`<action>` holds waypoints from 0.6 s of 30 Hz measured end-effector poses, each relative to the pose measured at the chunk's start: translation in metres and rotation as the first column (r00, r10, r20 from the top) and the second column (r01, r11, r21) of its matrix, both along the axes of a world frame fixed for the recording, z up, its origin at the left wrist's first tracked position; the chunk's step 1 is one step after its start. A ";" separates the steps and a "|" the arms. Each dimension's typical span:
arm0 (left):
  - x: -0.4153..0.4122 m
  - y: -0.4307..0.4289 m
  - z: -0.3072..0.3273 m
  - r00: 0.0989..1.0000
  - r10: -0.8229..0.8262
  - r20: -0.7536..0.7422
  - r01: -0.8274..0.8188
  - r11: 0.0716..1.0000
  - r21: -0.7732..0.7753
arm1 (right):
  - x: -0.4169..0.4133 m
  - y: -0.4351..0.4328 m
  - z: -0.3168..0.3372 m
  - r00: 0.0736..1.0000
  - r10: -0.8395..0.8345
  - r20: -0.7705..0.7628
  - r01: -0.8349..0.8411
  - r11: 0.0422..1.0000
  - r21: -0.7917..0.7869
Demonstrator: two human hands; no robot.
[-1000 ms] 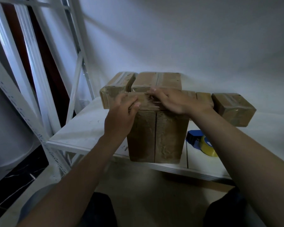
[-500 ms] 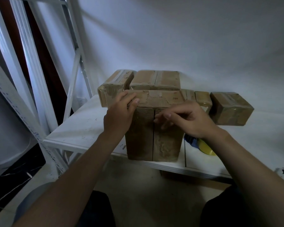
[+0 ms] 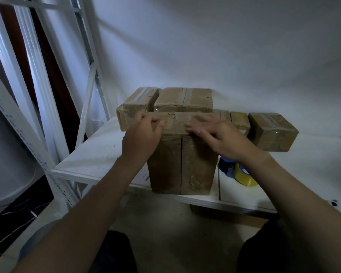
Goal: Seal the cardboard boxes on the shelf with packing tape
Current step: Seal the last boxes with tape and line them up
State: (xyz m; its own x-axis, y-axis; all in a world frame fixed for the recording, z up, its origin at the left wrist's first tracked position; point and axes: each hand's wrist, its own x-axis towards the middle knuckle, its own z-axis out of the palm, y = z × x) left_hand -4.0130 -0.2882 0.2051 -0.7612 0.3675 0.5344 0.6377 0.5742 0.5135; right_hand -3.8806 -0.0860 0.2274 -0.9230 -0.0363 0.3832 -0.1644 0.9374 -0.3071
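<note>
- A white metal shelving frame [image 3: 47, 99] rises on the far left, and its white shelf board [image 3: 98, 152] carries everything else.
- A small tape-wrapped cardboard box [image 3: 138, 103] sits at the back left. Just beside it is a wider taped cardboard box [image 3: 183, 99] with a strip down the middle of its top.
- The left hand [image 3: 142, 138] grasps the top left corner of the tall brown cardboard box [image 3: 197, 166], with its fingers bent over the upper edge.
- That tall box stands at the shelf's front edge, touching the wider box behind it. A dark vertical seam runs down its near face.
- The right hand [image 3: 222, 136] is released, fingers straight and spread over the tall box's top right front edge. It is blurred, so I cannot tell whether it touches.
- A blue tape dispenser with a yellowish roll [image 3: 237, 173] lies on the board just right of the tall box.
- Two small taped boxes [image 3: 239, 121] and a larger taped cube-like box [image 3: 272, 131] stand further right.
</note>
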 end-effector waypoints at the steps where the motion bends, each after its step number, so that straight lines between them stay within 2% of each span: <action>1: 0.000 0.000 0.006 1.000 0.001 0.023 -0.002 1.000 0.016 | 0.001 0.000 0.002 0.994 -0.101 -0.033 0.099 0.994 -0.044; 2: 0.000 -0.001 0.010 0.998 0.006 0.062 -0.008 0.999 0.032 | 0.002 -0.001 0.005 0.973 -0.229 -0.019 0.226 0.970 -0.087; 4: -0.001 -0.003 0.017 0.983 -0.001 0.185 -0.007 0.999 0.043 | 0.004 -0.004 0.014 0.899 -0.405 0.164 0.435 0.870 -0.232; 6: 0.001 -0.008 0.016 0.957 -0.046 0.285 0.030 0.998 0.060 | 0.007 -0.008 0.019 0.879 -0.352 0.323 0.467 0.776 -0.424; 9: 0.009 -0.020 0.009 0.971 -0.086 0.223 0.059 0.991 0.121 | 0.019 -0.013 0.016 0.938 -0.286 0.193 0.345 0.770 -0.537; 12: 0.021 -0.035 0.000 0.974 -0.150 0.170 0.108 0.966 0.233 | 0.033 -0.020 0.004 0.951 -0.302 0.065 0.287 0.787 -0.546; 18: 0.037 -0.057 -0.019 0.960 -0.245 0.137 0.185 0.918 0.351 | 0.058 -0.032 -0.021 0.940 -0.339 -0.046 0.267 0.813 -0.518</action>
State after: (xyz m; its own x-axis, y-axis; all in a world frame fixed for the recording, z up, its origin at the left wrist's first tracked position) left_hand -3.9763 -0.3454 0.1857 -0.7757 0.3575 0.5201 0.6095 0.2107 0.7643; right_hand -3.8224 -0.1179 0.2062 -0.7954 0.4649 0.3889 0.0306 0.6716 -0.7402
